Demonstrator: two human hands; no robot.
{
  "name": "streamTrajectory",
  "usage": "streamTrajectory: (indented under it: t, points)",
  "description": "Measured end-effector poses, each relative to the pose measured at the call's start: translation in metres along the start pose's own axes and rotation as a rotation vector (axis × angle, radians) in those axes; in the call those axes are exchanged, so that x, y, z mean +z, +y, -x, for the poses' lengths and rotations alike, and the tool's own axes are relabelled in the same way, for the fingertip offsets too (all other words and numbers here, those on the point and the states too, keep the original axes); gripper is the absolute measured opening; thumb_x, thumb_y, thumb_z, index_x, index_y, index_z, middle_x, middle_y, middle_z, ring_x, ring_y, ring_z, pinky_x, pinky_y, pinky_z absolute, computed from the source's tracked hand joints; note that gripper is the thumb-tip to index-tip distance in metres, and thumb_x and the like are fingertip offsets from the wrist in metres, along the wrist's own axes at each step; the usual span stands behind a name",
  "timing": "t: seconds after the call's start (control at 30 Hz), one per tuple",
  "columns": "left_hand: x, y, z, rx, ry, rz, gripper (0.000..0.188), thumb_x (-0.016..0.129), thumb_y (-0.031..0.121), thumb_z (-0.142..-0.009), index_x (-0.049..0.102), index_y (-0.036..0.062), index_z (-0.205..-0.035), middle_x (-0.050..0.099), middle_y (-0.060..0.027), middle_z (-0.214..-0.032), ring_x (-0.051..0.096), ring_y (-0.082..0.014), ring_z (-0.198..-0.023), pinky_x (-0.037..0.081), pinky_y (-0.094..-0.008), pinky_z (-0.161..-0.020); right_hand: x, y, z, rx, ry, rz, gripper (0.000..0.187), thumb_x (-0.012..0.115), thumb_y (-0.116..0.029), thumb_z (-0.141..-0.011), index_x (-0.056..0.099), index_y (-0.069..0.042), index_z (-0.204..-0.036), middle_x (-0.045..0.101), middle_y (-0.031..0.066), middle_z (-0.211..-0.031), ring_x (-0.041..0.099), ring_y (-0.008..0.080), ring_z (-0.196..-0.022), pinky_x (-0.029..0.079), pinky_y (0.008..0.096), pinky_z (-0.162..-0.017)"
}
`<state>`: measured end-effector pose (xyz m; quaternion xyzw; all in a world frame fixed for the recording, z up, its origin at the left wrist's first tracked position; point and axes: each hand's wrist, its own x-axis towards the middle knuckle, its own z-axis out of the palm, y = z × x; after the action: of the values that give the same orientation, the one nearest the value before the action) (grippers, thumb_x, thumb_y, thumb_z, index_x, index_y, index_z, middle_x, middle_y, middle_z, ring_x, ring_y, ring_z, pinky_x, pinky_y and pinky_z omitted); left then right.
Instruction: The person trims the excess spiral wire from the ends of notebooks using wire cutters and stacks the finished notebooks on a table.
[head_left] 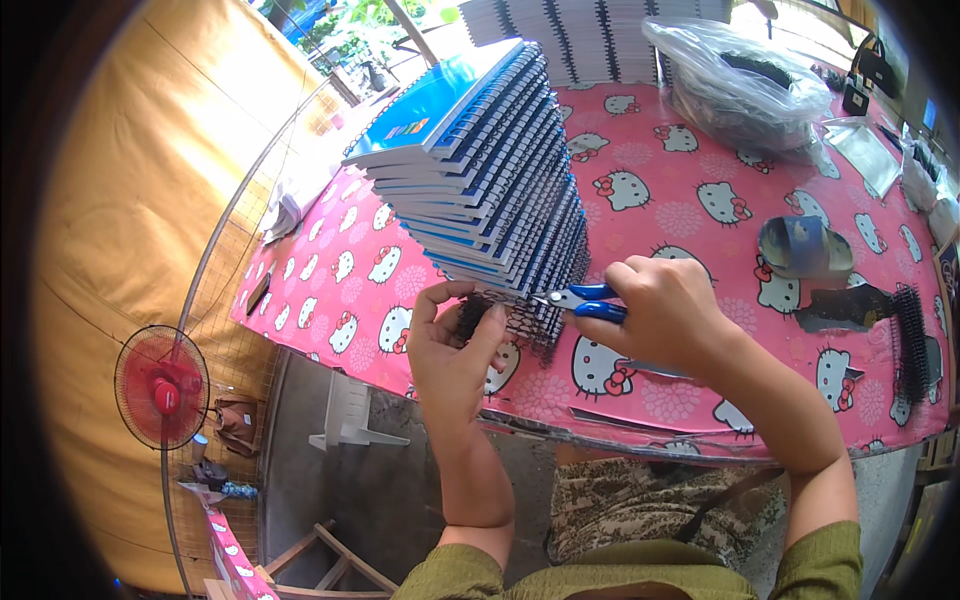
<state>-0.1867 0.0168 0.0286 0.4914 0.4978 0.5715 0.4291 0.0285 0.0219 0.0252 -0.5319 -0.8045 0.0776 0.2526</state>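
Note:
A tall, leaning stack of spiral-bound notebooks (480, 180) with blue covers stands on the table, coil edges facing right. At its near lower corner my left hand (450, 350) has its fingers and thumb curled round a dark spiral coil (470, 316); part of the coil is hidden by the fingers. My right hand (665, 305) grips small blue-handled pliers (598, 302). Their metal jaws point left, at the coils near the bottom of the stack, just right of my left fingertips. Whether the jaws are closed on a coil is too small to tell.
The table has a pink cloth (640, 400) printed with cartoon cats. A clear plastic bag of black coils (745, 85) sits at the far right, a tape dispenser (803, 248) nearer. A black coil bundle (910, 345) lies at right. Beyond are more bound books (590, 40). A red fan (163, 390) stands left.

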Motion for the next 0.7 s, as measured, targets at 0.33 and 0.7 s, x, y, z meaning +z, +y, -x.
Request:
streamTrajectory:
  t: [0.33,0.7]
  points:
    - [0.010,-0.003,0.003,0.000,-0.034,-0.053,0.043,0.078,0.004,-0.077,0.051,0.0027,-0.110,0.067,-0.0117,-0.087,0.060,-0.0097,-0.064,0.046,-0.0216,-0.049,0.013,0.008,-0.009,-0.173,0.234,0.106,0.044,0.073,-0.045,-0.076,0.063,-0.003,-0.075,0.064,0.0125,-0.071,0.065,0.0282,-0.067,0.050,0.0379,-0.065]
    - [0.004,-0.009,0.006,-0.084,-0.038,0.084,0.042,0.079,0.004,-0.077,0.052,0.0020,-0.109,0.067,-0.0122,-0.087,0.061,-0.0099,-0.066,0.045,-0.0214,-0.049,0.011,0.018,0.003,-0.243,0.351,0.176,0.046,0.073,-0.047,-0.076,0.063,-0.002,-0.076,0.064,0.0128,-0.069,0.066,0.0281,-0.065,0.052,0.0382,-0.062]
